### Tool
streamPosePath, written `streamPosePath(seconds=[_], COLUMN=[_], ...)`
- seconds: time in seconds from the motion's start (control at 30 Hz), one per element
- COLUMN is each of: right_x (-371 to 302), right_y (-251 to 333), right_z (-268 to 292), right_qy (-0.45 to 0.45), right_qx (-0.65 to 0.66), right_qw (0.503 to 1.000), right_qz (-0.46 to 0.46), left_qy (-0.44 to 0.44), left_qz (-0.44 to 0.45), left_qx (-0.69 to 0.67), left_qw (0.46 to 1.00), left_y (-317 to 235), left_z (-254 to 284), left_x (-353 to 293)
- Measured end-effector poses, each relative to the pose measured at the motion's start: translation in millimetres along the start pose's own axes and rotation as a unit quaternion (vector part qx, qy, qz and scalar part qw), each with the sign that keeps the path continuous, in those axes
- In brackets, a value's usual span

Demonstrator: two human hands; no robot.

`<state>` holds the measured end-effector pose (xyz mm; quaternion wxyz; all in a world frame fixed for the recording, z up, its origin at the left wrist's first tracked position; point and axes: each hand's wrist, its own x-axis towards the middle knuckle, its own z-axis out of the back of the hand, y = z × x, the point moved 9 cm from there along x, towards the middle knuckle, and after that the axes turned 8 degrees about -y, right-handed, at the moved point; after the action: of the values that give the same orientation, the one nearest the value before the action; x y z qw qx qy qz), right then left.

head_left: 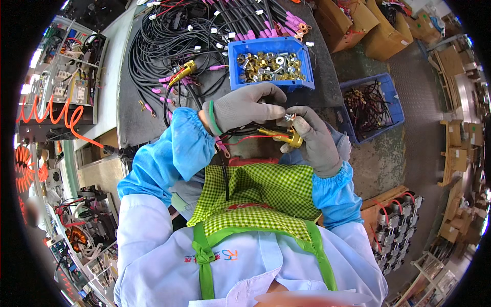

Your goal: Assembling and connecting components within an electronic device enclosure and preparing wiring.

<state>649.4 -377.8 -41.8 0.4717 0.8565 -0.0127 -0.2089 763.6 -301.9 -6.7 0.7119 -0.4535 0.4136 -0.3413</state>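
My right hand (318, 142), in a grey glove, is closed around a brass cable fitting (294, 138) with black cable and a thin red wire running from it. A small silver metal piece (289, 117), perhaps a screw or nut, shows at the right fingertips, close to the left ones. My left hand (239, 108), also gloved, has its fingers bent inward; what its fingertips hold is hidden. Just beyond both hands sits a blue bin (234, 66) of brass and silver nuts (271, 65). Another brass fitting (183, 72) lies on the cables at its left.
Black cables (153, 56) with pink-sleeved ends cover the far side of the dark table mat (327, 66). A second blue bin (396, 105) of wires stands at the right, with cardboard boxes (386, 33) behind. An orange coiled hose (76, 123) crosses the left side.
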Motion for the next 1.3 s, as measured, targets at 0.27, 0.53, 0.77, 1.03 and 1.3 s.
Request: streamPosePath(seconds=[0.27,0.53,0.77,1.03,1.3], right_x=[0.7,0.3,-0.4,0.0,0.6], right_y=[1.1,3.6,3.5,4.3,3.1], right_z=[1.7,2.4,3.4,0.8,2.5], right_qy=[-0.010,-0.019,-0.027,-0.016,-0.022], right_qx=[-0.018,-0.018,-0.013,0.000,-0.020], right_qw=[1.000,0.999,0.999,1.000,0.999], right_qz=[0.012,0.019,0.015,0.024,0.014], left_qy=[-0.055,-0.161,-0.168,-0.184,-0.210], left_qz=[-0.102,-0.110,-0.108,-0.110,-0.182], left_qx=[0.003,0.119,-0.009,-0.043,0.056], left_qw=[0.993,0.974,0.980,0.976,0.959], left_y=[0.4,-10.7,-5.2,2.4,-17.1], left_z=[-6.3,-3.8,-8.5,-12.3,-7.0], left_x=[-4.4,-16.4,-23.0,-24.2,-26.3])
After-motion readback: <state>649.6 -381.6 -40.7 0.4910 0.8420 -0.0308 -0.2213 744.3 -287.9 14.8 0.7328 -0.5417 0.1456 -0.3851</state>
